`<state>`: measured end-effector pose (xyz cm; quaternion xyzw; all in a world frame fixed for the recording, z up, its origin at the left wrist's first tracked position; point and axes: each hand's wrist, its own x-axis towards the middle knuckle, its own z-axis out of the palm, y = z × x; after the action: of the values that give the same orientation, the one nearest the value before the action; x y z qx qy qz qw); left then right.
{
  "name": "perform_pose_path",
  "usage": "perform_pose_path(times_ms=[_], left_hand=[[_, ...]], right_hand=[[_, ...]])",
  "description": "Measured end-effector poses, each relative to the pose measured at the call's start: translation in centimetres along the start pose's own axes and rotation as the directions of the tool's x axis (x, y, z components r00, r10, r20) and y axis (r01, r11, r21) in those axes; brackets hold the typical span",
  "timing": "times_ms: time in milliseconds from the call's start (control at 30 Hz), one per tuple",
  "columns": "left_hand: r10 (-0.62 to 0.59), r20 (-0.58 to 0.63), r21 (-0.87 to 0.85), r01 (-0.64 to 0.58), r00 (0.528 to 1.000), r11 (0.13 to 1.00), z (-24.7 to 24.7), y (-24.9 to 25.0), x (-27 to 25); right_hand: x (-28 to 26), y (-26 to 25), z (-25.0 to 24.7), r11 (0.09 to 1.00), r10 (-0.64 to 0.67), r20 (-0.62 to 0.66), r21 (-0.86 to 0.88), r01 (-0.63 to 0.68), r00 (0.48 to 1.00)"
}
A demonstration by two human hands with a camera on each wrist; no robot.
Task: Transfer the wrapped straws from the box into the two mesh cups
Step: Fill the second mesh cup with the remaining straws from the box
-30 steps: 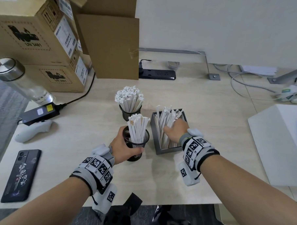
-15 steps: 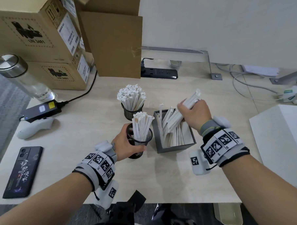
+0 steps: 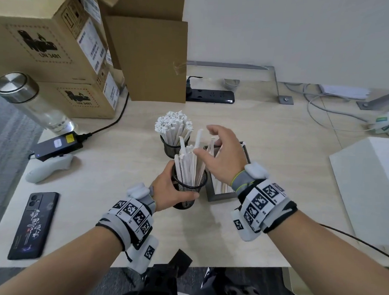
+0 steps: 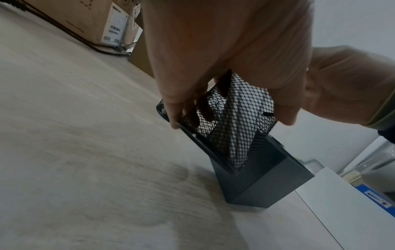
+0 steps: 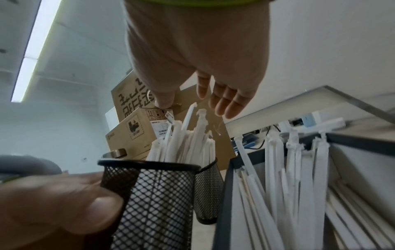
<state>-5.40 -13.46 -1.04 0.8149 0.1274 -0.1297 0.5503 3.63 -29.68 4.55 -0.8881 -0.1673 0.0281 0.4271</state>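
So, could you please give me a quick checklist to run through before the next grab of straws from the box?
1. Right hand empty, fingers spread: ok.
2. Left hand gripping the near mesh cup: ok.
3. Near mesh cup upright: not ok, tilted in the left wrist view.
4. Straws left in the grey box: ok, many remain.
5. Far mesh cup has room: not ok, looks packed.
6. Straws in the near cup settled: cannot tell.

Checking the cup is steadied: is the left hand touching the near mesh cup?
Touching. In the left wrist view, the left hand wraps its fingers round the near mesh cup.
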Motion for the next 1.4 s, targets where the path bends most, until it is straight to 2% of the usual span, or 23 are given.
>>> perform_pose_path(times_ms=[67,200,367,533,567,633,733,800,867,900,1000,1100,1233,1400], left_hand=[[-0.004,0.007,-0.004,0.004,1.0,1.0,0.0,-0.2,0.0],[-0.011,0.019,-0.013,0.011,1.0,1.0,0.3,-0.4,0.2],[-0.004,0.01,0.019,0.003,1.0,1.0,0.1,-0.1,0.3],[-0.011,0.011,0.006,0.011,1.0,1.0,-0.2,-0.3,0.4],[-0.017,0.0,-0.011,0.017,1.0,1.0,-0.2,-0.5,0.4],[-0.038,-0.037,-0.044,0.036,0.999,0.998,-0.2,-0.9,0.5],[-0.068,-0.073,-0.047,0.065,0.995,0.997,-0.6,-1.5,0.5],[-0.085,-0.079,-0.033,0.083,0.993,0.996,-0.8,-1.6,0.6],[-0.102,-0.084,-0.025,0.1,0.991,0.995,-0.7,-1.7,0.6],[-0.105,-0.087,-0.022,0.104,0.991,0.994,-0.7,-1.8,0.6],[-0.105,-0.095,0.001,0.106,0.99,0.994,-0.5,-2.0,0.7],[-0.103,-0.095,0.027,0.106,0.99,0.994,-0.3,-2.0,0.6],[-0.11,-0.092,0.041,0.114,0.99,0.993,-0.2,-2.1,0.4],[-0.115,-0.095,0.052,0.12,0.989,0.991,-0.2,-2.1,0.2]], right_hand=[[-0.1,0.3,0.5,0.999,-0.011,0.043,0.033,0.01,0.999],[-0.9,0.4,2.4,0.988,-0.104,0.267,-0.087,0.131,0.958],[-0.7,0.3,2.6,0.976,-0.173,0.151,-0.108,0.19,0.973],[-1.1,0.5,3.6,0.932,-0.24,0.304,-0.193,0.306,0.922],[-1.3,0.8,3.6,0.944,-0.228,0.273,-0.172,0.28,0.935],[-1.3,1.6,3.1,0.984,-0.148,0.128,-0.084,0.16,0.981],[-0.8,3.1,1.9,0.996,0.09,-0.066,0.016,-0.089,0.994],[-0.4,4.6,1.1,0.946,0.323,-0.086,0.019,-0.323,0.942],[-0.2,6.1,0.6,0.847,0.529,-0.037,-0.049,-0.53,0.848],[-0.1,6.6,0.5,0.801,0.593,-0.009,-0.089,-0.591,0.805],[0.4,7.4,1.0,0.733,0.675,0.039,-0.159,-0.662,0.737],[0.7,7.3,1.5,0.705,0.708,0.067,-0.123,-0.698,0.703],[1.0,6.9,2.2,0.757,0.654,0.082,-0.059,-0.651,0.752],[0.8,6.2,1.9,0.794,0.607,0.15,-0.077,-0.603,0.78]])
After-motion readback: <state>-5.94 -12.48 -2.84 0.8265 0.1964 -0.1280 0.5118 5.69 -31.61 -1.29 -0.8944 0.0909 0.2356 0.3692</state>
